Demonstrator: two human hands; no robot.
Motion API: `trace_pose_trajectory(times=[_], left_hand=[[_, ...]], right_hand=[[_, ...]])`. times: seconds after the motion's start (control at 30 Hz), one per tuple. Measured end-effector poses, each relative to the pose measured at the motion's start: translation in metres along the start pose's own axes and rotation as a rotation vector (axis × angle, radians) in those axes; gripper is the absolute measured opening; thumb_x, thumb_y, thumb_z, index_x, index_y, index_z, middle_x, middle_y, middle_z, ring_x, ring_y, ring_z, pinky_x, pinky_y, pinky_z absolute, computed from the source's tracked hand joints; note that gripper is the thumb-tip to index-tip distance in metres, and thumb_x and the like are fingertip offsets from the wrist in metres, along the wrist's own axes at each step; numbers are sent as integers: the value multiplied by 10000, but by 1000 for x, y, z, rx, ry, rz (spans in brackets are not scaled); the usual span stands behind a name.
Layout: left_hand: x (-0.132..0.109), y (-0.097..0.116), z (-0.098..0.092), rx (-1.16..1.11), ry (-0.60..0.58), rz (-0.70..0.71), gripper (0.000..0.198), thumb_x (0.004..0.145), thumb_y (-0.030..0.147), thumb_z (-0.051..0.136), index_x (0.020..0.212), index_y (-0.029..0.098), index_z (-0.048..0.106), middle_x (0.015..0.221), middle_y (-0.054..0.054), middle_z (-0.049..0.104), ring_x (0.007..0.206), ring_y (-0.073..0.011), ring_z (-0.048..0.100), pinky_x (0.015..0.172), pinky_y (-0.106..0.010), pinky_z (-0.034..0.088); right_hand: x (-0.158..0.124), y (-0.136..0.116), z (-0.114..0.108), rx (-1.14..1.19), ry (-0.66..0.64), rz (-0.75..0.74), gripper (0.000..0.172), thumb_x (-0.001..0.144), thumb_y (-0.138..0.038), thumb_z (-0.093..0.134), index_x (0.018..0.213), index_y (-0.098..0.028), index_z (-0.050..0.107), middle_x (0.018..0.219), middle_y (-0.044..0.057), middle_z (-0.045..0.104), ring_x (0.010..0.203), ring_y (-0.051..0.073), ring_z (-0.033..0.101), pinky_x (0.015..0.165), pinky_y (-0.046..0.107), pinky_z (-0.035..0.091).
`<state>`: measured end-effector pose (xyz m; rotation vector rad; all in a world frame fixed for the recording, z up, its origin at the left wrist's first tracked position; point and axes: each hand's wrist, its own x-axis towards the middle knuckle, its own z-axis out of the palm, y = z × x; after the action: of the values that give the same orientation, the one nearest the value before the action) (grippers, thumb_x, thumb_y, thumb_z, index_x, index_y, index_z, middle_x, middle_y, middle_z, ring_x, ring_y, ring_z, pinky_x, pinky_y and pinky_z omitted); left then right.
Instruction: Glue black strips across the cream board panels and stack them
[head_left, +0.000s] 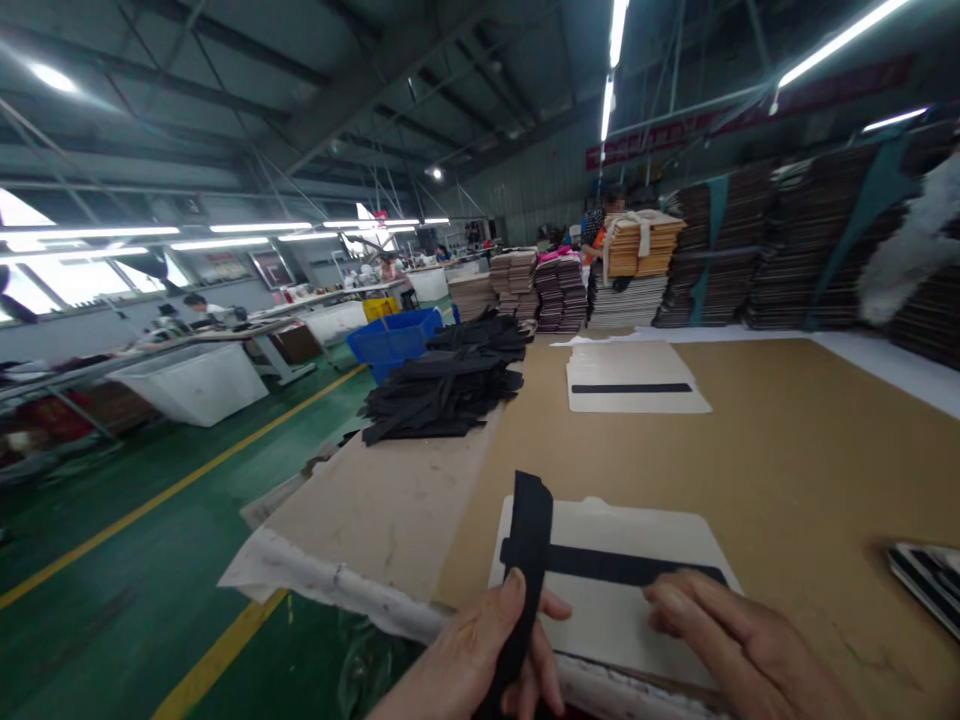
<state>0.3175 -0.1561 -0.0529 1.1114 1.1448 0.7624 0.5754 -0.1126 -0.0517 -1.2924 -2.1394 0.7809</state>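
Observation:
My left hand (499, 640) is closed around a bundle of black fabric strips (531, 520), held upright over the left edge of a white rectangular panel (600, 625). A single black strip (600, 563) lies across that panel from left to right. Over the right part of this strip is my right hand (720, 630), its fingers bent and thumb and forefinger close together. Whether those fingertips pinch anything is hidden. Farther back, another white panel (630, 360) carries its own black strip (631, 388) lying flat.
Brown board (810, 460) covers the worktable. A heap of black strips (450, 375) lies at its left, near a blue bin (394, 340). Dark items (930, 580) sit at the right edge. Tall stacks of sheets (795, 240) line the back. People work at tables far left.

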Motion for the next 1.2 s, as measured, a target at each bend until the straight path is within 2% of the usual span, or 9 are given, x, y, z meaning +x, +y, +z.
trace_pose_trajectory(times=[0.17, 0.27, 0.37, 0.43, 0.6, 0.8, 0.97, 1.07, 1.2], left_hand=[[13, -12, 14, -53, -26, 50, 695, 917, 715, 260, 1138, 129, 561, 610, -9, 614, 438, -96, 452, 474, -222, 340], [13, -6, 21, 70, -5, 82, 692, 901, 736, 266, 946, 137, 610, 579, 7, 563, 459, -95, 455, 484, -221, 350], [13, 1, 28, 212, 60, 100, 726, 892, 750, 252, 634, 150, 570, 543, 10, 493, 478, -93, 455, 501, -224, 368], [15, 1, 31, 238, 109, 90, 731, 893, 746, 254, 580, 155, 548, 522, 15, 470, 475, -96, 457, 503, -226, 376], [22, -6, 35, 192, 147, 82, 751, 887, 758, 228, 597, 149, 558, 505, 1, 495, 437, -102, 467, 461, -227, 362], [18, -6, 41, 58, 100, 21, 705, 812, 815, 361, 777, 145, 579, 595, -23, 576, 472, -111, 512, 461, -219, 376], [-3, 9, 14, 55, 5, 78, 670, 883, 732, 345, 953, 130, 633, 735, -81, 684, 560, -138, 582, 500, -226, 403], [-23, 28, -23, 302, 130, 140, 497, 946, 583, 382, 914, 162, 644, 773, -42, 681, 663, -147, 591, 574, -235, 415], [-29, 43, -59, 936, 278, 280, 143, 845, 251, 561, 718, 188, 572, 696, 13, 572, 679, -148, 523, 607, -260, 366]], right_hand=[[25, -28, 27, 459, -30, 177, 551, 909, -603, 406, 1331, -269, 525, 1240, 54, 645, 1093, 221, 625, 962, 344, 491], [32, -34, 32, 576, -75, 164, 660, 903, -611, 409, 1457, -251, 399, 1346, 81, 577, 1126, 230, 607, 1018, 384, 453], [32, -42, 29, 579, -109, 102, 627, 934, -562, 386, 1488, -271, 355, 1312, 72, 608, 1119, 226, 614, 997, 373, 470], [30, -44, 27, 499, -76, 79, 611, 942, -535, 387, 1490, -267, 355, 1316, 72, 611, 1200, 237, 569, 1028, 378, 449], [25, -37, 38, 406, 83, 64, 588, 892, -552, 463, 1377, -221, 509, 1287, 115, 619, 1148, 267, 600, 1013, 394, 468], [23, -43, 52, 796, -20, 118, 435, 837, -630, 547, 1028, -264, 681, 746, 41, 689, 858, 278, 683, 790, 424, 576], [28, -46, 8, 1031, 204, 209, 350, 814, -582, 603, 927, -254, 647, 873, 72, 687, 856, 266, 667, 737, 395, 583], [42, -40, -45, 1015, 390, 192, 213, 820, -472, 643, 877, -269, 611, 837, 50, 637, 715, 191, 615, 615, 305, 556], [73, -32, -85, 773, 174, 224, 280, 771, -513, 683, 820, -244, 622, 601, -7, 509, 478, 102, 425, 391, 224, 356]])
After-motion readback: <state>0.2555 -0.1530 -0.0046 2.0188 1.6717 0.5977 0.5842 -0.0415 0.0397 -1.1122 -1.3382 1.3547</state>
